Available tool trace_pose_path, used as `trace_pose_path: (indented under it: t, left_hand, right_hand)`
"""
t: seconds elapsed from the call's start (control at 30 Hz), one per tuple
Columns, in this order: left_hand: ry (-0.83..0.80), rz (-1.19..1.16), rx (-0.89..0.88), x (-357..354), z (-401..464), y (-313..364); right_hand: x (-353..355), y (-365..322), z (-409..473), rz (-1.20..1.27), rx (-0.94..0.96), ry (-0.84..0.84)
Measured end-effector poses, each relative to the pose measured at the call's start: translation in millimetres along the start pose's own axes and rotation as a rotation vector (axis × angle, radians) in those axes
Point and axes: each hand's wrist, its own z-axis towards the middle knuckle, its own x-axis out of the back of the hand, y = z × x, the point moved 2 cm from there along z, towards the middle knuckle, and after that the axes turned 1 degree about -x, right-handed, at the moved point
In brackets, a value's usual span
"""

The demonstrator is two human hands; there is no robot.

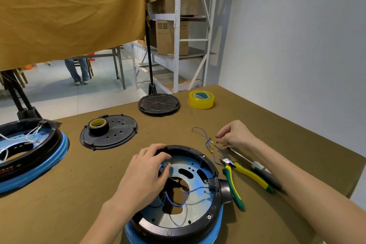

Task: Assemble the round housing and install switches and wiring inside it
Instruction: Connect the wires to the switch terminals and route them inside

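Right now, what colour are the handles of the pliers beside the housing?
Yellow and green, on the pliers; the head view shows them clearly.

Round black housing (198, 222), blue rim, open, flat on table; blue wires (179, 197) looped inside.
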Motion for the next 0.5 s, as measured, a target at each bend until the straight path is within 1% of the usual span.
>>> trace_pose_path:
  t: [0.07,0.17,0.2,0.23,0.3,0.37,0.47,0.5]
  left_hand:
    - [-0.001,0.003,0.0,1,0,1]
    - [-0.006,0.004,0.003,2,0,2]
    - [-0.008,0.001,0.004,3,0,2]
    - [-0.008,-0.004,0.004,4,-1,3]
    - [-0.013,-0.03,0.008,6,-1,3]
    - [-0.018,-0.093,0.023,10,0,2]
    - [-0.006,-0.247,0.08,21,2,3]
    - [0.027,-0.249,0.08,25,2,4]
  right_hand:
    - [2,-2,-1,0.01,0.015,0.023]
    - [7,-11,-8,0.026,0.097,0.119]
    - [8,-15,-12,0.089,0.116,0.131]
    - [8,-21,-18,0.203,0.118,0.104]
    - [2,-33,-34,0.499,0.087,-0.047]
    - [-11,-46,-52,0.687,0.066,-0.215]
    - [-29,-61,-78,0.752,0.093,-0.393]
    - [-34,-65,-84,0.763,0.11,-0.431]
